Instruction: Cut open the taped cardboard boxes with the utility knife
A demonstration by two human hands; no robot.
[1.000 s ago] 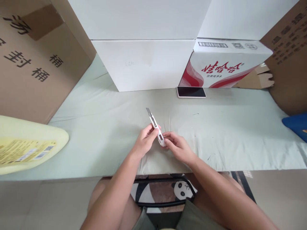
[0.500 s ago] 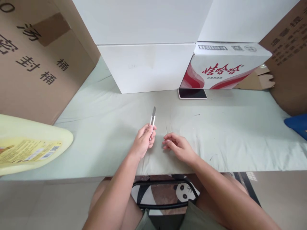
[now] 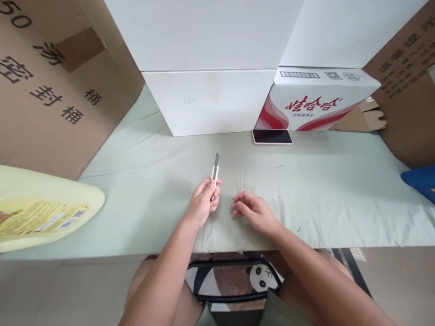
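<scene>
A cutter knife [image 3: 215, 172] is held in the left hand [image 3: 204, 201], above the near middle part of a table [image 3: 149, 226] covered with a pale green cloth. Its white handle is gripped between the thumb and the curled fingers, and the lower part of the handle is partly hidden by them. The metal blade [image 3: 216, 159] is extended from the handle and is pointed toward the far side.

The right hand [image 3: 253, 209] is held just to the right of the left hand, apart from the knife. Its fingers are loosely curled and partly open; whether the cloth is touched by them cannot be told.

A phone [image 3: 272, 136] is laid flat, dark screen up, on the far part of the table, right of the middle. Beyond it a red and white box [image 3: 312, 106] is placed, with its large red lettering seen upside down. To the left of that box, white boxes [image 3: 210, 108] are stacked. The far left is taken up by a brown cardboard box [image 3: 61, 140], and at the near left a pale yellow bottle [image 3: 50, 219] is seen lying on its side, partly cut off.
</scene>
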